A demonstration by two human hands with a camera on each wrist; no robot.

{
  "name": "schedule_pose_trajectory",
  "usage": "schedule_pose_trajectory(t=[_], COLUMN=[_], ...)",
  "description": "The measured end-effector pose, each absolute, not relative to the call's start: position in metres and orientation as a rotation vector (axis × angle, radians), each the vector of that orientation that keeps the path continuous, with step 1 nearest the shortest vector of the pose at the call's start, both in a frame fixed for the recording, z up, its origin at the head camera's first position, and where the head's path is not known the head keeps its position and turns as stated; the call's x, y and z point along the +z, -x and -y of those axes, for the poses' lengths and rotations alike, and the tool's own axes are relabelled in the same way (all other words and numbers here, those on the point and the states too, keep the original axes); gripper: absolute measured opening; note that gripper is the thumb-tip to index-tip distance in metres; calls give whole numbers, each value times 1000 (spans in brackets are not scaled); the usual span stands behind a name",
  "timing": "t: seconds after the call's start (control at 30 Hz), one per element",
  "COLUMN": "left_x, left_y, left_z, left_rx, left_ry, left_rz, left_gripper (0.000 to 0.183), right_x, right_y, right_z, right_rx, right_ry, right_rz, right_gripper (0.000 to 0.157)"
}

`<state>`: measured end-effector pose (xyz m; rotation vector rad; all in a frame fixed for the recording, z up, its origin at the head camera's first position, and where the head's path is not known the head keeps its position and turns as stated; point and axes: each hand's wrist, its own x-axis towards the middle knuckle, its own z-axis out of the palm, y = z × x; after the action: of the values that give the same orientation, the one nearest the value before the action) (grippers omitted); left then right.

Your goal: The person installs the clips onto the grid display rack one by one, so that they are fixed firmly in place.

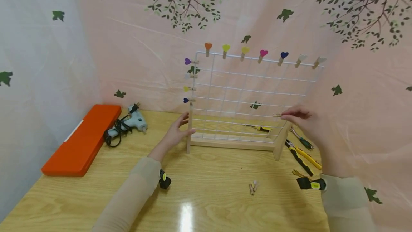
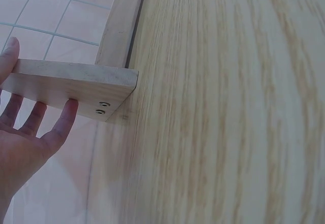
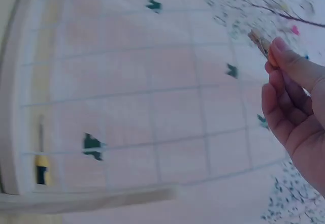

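A white wire grid [image 1: 248, 88] stands upright in a wooden frame [image 1: 231, 144] on the table. Small wooden clothespins with coloured hearts, such as a pink one [image 1: 263, 53], are clipped along its top and left edges. My left hand [image 1: 176, 131] holds the frame's left side post [image 2: 76, 82], thumb on one face and fingertips on the other. At the grid's right side, my right hand [image 1: 300, 119] pinches a small clothespin [image 3: 260, 43] between thumb and index finger, its free end pointing toward the grid. Loose clothespins [image 1: 253, 188] lie on the table in front.
An orange case [image 1: 82, 140] and a glue gun [image 1: 136, 120] with its coiled cord lie at the left. Pliers [image 1: 299, 158] and other hand tools are by the frame's right foot. A yellow-handled tool [image 1: 262, 129] lies behind the grid. Printed cloth hangs behind.
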<state>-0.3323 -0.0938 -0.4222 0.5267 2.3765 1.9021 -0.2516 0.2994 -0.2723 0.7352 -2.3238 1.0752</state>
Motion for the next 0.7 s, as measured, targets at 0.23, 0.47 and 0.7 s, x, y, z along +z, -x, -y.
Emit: schedule_pose_trajectory(t=[0.23,0.47,0.7], left_x=[-428,-434,-428], left_y=[338,341,338], left_z=[94,94,94], left_rx=[1903,1905,1895], left_ry=[-519,-521,-503], left_rz=[-2376,-2417,-2391], left_gripper=[80,80,80], right_x=[-238,-223,-215], right_y=[254,270,282], right_z=[-329,-349,-353], right_rx=[1038,1030,1060], right_ry=[-282,6,114], right_rz=[2022,1890,1943], right_gripper=[15,20,23])
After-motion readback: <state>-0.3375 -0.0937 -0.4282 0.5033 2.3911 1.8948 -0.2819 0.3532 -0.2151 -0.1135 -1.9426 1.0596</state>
